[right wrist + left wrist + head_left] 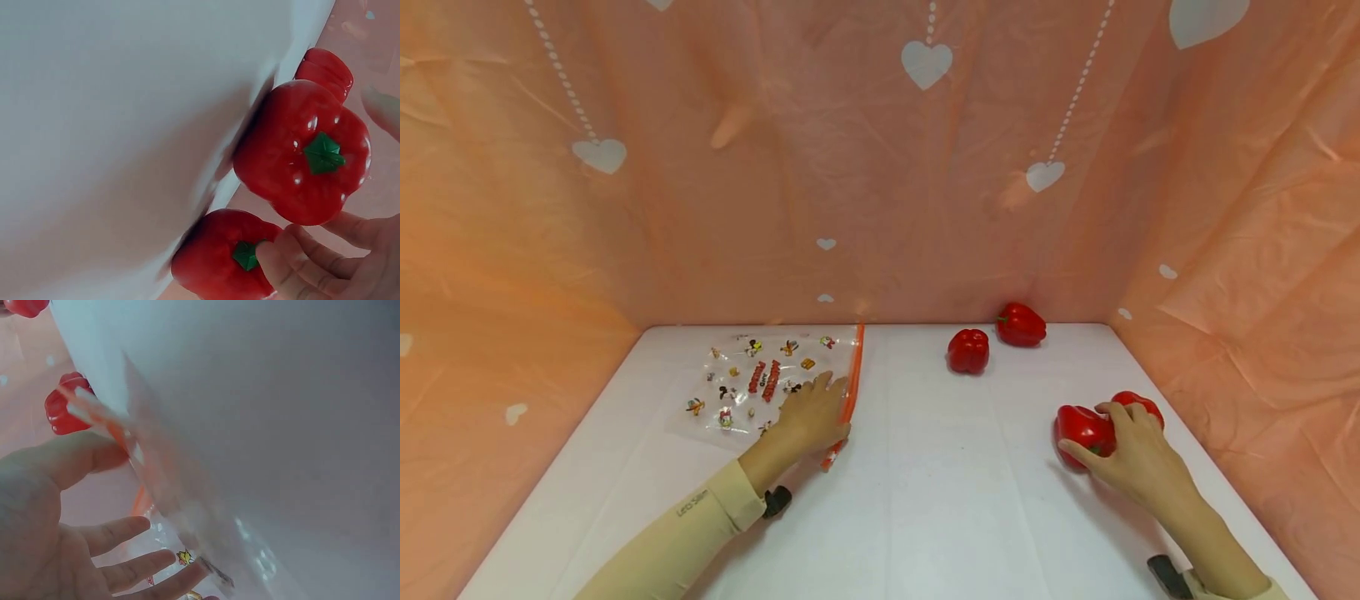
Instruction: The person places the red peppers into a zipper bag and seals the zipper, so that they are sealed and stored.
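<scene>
My left hand [815,417] lies over a clear plastic zip bag [741,367] printed with small cartoon figures. In the left wrist view the fingers are nearly straight against the film, and the thumb touches the orange zip strip [115,428]. At the right, my right hand [1142,458] spans a red bell pepper [1081,429], thumb on one side and fingers on the other. The right wrist view has a gap between the thumb and that pepper [294,144]. Its fingers reach between it and a second red bell pepper [212,256], with fingertips by the green stem.
Two more red bell peppers stand toward the back, one [967,351] nearer and one [1022,325] against the back edge. A white cloth [940,508] covers the table. Orange curtains [880,192] with pale hearts enclose the back and sides.
</scene>
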Demonstrator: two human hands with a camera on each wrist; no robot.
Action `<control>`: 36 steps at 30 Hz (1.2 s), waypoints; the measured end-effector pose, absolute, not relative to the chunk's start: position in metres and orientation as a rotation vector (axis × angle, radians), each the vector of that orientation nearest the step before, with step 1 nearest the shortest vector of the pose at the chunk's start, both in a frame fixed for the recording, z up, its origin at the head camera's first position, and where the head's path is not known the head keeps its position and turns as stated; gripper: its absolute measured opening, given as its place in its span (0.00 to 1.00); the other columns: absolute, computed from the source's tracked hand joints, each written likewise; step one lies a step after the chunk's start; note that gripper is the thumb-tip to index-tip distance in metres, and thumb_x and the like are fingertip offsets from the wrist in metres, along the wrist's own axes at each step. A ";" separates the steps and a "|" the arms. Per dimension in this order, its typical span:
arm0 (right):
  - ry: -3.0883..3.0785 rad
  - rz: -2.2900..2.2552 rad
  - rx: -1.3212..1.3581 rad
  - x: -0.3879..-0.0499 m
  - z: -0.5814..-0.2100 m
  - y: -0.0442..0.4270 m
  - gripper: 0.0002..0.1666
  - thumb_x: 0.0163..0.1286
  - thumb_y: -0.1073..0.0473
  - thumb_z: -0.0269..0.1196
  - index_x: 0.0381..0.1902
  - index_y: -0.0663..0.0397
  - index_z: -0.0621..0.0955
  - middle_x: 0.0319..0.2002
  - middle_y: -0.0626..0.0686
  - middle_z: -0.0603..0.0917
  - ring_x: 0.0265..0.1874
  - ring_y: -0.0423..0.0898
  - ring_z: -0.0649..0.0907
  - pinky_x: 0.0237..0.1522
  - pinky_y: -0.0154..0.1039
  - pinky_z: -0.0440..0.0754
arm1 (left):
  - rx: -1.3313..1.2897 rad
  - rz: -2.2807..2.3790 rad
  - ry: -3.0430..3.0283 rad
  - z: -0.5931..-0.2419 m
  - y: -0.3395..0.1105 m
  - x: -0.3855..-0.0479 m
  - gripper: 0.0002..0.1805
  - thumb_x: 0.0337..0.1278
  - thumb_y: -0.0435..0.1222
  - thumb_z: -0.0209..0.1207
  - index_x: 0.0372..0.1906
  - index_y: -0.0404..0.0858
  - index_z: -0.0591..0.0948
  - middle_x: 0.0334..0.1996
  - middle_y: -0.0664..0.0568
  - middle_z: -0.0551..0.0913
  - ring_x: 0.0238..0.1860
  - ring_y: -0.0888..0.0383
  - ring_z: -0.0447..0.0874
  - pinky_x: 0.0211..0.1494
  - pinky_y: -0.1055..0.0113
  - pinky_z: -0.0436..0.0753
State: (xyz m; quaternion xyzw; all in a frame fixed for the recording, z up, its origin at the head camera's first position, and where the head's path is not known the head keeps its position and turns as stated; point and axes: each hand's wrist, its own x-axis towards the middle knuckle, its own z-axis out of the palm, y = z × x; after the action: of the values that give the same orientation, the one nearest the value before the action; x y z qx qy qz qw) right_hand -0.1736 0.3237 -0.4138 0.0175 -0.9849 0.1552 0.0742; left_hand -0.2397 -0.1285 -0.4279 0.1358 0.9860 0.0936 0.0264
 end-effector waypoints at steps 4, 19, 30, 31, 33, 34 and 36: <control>-2.979 0.505 0.046 -0.174 -0.414 0.324 0.55 0.58 0.34 0.80 0.65 0.71 0.72 0.55 0.75 0.74 0.51 0.72 0.77 0.41 0.71 0.87 | 0.406 0.341 3.024 -0.427 -0.132 -0.239 0.42 0.59 0.35 0.69 0.79 0.32 0.69 0.76 0.31 0.68 0.72 0.30 0.73 0.65 0.34 0.79; -3.080 0.534 0.054 -0.177 -0.408 0.324 0.58 0.58 0.38 0.81 0.70 0.71 0.70 0.59 0.77 0.74 0.54 0.75 0.77 0.42 0.71 0.87 | 0.398 0.366 3.104 -0.427 -0.141 -0.240 0.15 0.67 0.23 0.63 0.57 0.29 0.82 0.47 0.37 0.87 0.44 0.42 0.88 0.40 0.49 0.89; -3.017 0.677 0.161 -0.178 -0.412 0.322 0.55 0.58 0.50 0.82 0.71 0.76 0.68 0.54 0.76 0.78 0.47 0.66 0.82 0.43 0.65 0.89 | 0.302 0.526 3.137 -0.420 -0.150 -0.241 0.06 0.69 0.29 0.66 0.47 0.34 0.88 0.42 0.42 0.90 0.41 0.45 0.90 0.36 0.50 0.87; -3.014 0.695 0.162 -0.179 -0.412 0.322 0.56 0.58 0.51 0.82 0.71 0.78 0.67 0.53 0.75 0.79 0.46 0.65 0.83 0.43 0.64 0.89 | 0.302 0.552 3.141 -0.420 -0.152 -0.241 0.05 0.69 0.30 0.67 0.46 0.34 0.88 0.42 0.43 0.90 0.41 0.46 0.89 0.37 0.50 0.87; -3.010 0.741 0.156 -0.180 -0.411 0.321 0.57 0.58 0.52 0.83 0.70 0.81 0.66 0.52 0.75 0.80 0.45 0.64 0.84 0.44 0.61 0.90 | 0.309 0.612 3.139 -0.418 -0.155 -0.241 0.03 0.70 0.32 0.68 0.43 0.36 0.88 0.39 0.46 0.90 0.39 0.49 0.88 0.37 0.53 0.86; -3.011 0.764 0.149 -0.181 -0.410 0.321 0.57 0.58 0.53 0.83 0.70 0.82 0.66 0.51 0.76 0.81 0.45 0.64 0.84 0.44 0.61 0.90 | 0.310 0.644 3.132 -0.416 -0.157 -0.241 0.02 0.70 0.33 0.68 0.41 0.37 0.88 0.37 0.48 0.90 0.36 0.51 0.87 0.36 0.54 0.85; -3.017 0.809 0.128 -0.182 -0.410 0.321 0.55 0.58 0.53 0.83 0.68 0.82 0.67 0.52 0.76 0.82 0.47 0.66 0.84 0.46 0.61 0.90 | 0.312 0.703 3.114 -0.413 -0.161 -0.241 0.03 0.70 0.34 0.69 0.39 0.39 0.88 0.34 0.51 0.89 0.32 0.55 0.85 0.33 0.59 0.82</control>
State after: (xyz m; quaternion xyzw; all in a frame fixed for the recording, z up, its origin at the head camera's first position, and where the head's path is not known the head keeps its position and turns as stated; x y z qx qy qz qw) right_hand -0.1823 0.3209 -0.4097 0.0409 -0.9650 0.2587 0.0078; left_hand -0.2410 -0.1606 -0.4135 0.0973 0.9703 0.2190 -0.0328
